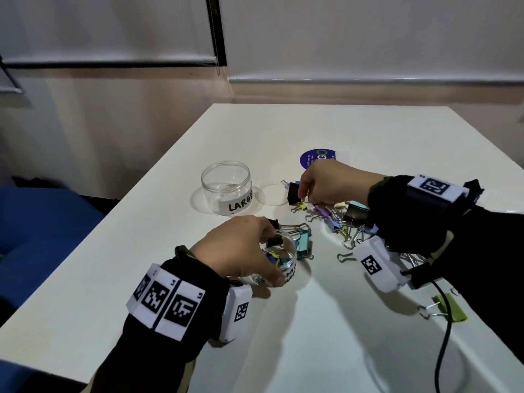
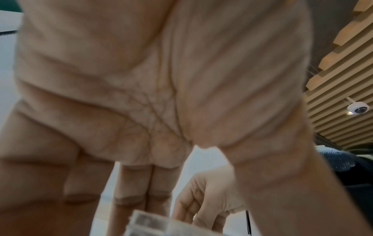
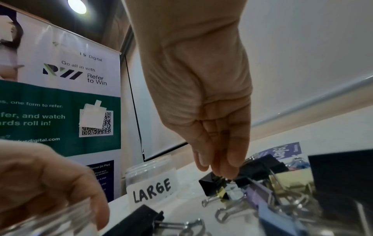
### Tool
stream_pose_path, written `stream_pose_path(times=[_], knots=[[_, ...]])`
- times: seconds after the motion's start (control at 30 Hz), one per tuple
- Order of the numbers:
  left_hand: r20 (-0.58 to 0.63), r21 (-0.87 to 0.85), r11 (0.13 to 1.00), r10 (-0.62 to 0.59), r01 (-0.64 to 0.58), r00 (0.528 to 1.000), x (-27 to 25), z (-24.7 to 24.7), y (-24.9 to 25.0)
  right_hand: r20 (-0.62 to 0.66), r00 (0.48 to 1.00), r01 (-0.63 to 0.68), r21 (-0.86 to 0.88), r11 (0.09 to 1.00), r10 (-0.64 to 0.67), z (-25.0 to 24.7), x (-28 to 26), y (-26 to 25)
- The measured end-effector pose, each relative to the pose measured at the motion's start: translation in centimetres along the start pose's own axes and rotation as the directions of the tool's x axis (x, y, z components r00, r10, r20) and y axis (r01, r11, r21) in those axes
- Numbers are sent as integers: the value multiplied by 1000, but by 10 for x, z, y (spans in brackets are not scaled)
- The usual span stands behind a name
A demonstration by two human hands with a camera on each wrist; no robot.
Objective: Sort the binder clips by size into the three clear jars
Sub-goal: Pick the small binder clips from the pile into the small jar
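The left hand point(image 1: 238, 248) curls around a clear jar point(image 1: 286, 265) of small coloured clips on the desk point(image 1: 326, 321). The right hand point(image 1: 323, 182) pinches a black binder clip point(image 1: 293, 192) beside the empty jar labelled LARGE point(image 1: 226, 191).

White bench point(image 1: 368, 131) before me: LARGE jar point(image 1: 226, 191), clear lid point(image 1: 272, 194), clip pile point(image 1: 340, 219), green clip point(image 1: 445, 307), purple sticker point(image 1: 312, 158).
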State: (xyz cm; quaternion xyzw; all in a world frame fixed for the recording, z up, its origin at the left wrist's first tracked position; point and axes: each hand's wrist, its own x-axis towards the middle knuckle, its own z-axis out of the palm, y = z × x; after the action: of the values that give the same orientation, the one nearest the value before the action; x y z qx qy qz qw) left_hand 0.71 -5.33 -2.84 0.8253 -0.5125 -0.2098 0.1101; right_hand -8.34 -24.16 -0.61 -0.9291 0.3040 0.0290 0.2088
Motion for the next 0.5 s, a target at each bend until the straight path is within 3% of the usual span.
stream_pose_path(times=[0.23,0.5], knots=[[-7,6,1000,6,-6,1000,-2,2,0,-27,997,60,-193,979,-66,19,6,-5],[-9,0,1000,3,-3,1000,-3,2,0,-13,995,90,-247,965,-96,30,10,-4]])
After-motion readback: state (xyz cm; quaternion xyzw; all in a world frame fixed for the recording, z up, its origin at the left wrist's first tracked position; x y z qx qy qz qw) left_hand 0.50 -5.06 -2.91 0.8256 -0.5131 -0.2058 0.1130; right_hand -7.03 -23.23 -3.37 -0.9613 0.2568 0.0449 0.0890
